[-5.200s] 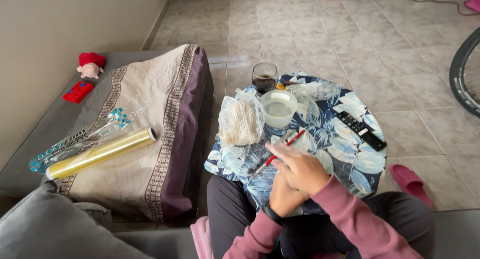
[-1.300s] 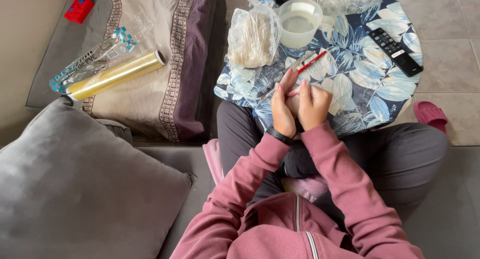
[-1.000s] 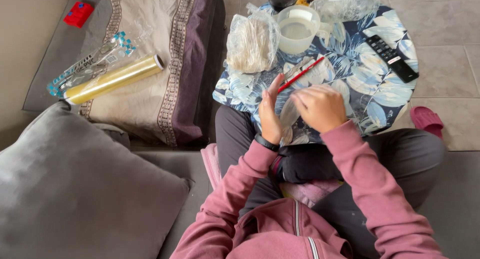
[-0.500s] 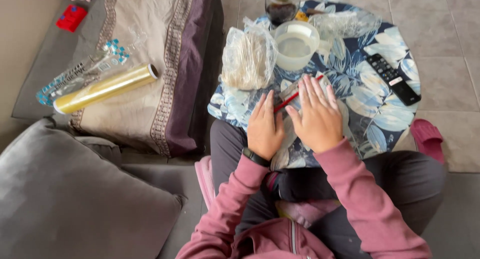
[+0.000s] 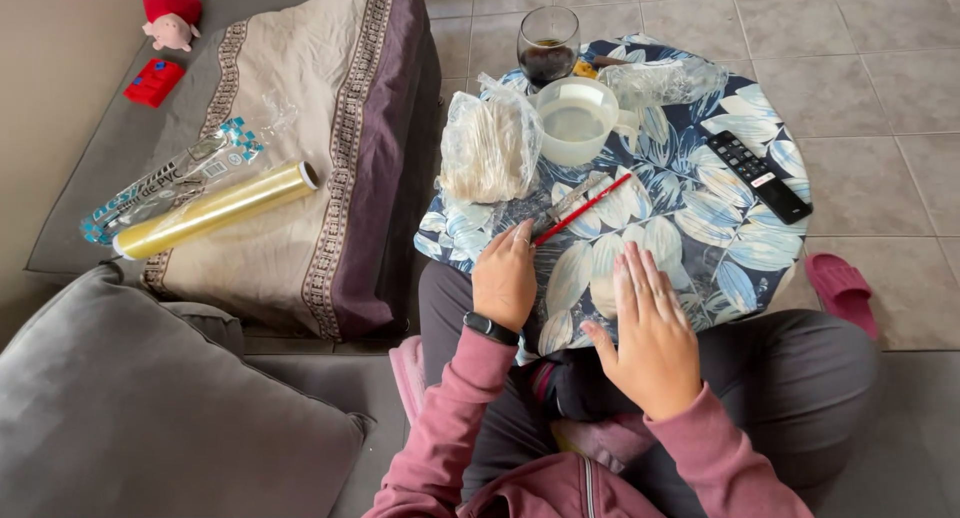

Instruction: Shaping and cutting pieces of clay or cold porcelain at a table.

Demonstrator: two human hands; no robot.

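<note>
A grey sofa (image 5: 130,148) fills the left side, with a large grey cushion (image 5: 150,408) in the near corner and a beige and purple patterned blanket (image 5: 320,148) spread over its seat. On the blanket lie a yellow roll of cling film (image 5: 215,209) and, just beside it, a clear flat packet with blue print (image 5: 165,178); a small red-capped plush toy (image 5: 170,18) and a red flat object (image 5: 154,82) sit farther back on the sofa. In front of the person stands a round table covered in a blue leaf-print cloth (image 5: 700,248). At its far edge are a stemless glass of dark drink (image 5: 548,44), a white jug of pale liquid (image 5: 580,121) and a crumpled clear bag (image 5: 665,78); a clear bag of white sheets (image 5: 490,148) stands at the left, between the jug and the hands' side of the table. A black remote control (image 5: 760,176) lies at the right. A pink slipper (image 5: 842,292) rests on the tiled floor (image 5: 880,68). The red pencil (image 5: 582,209) lies slantwise near the table's middle, beside a clear ruler-like strip. The left hand (image 5: 505,278) rests on the cloth, fingers loosely curled, its fingertips just at the pencil's near end, clamped on nothing. The right hand (image 5: 650,333) lies flat and spread wide on the cloth's near edge, holding nothing.
</note>
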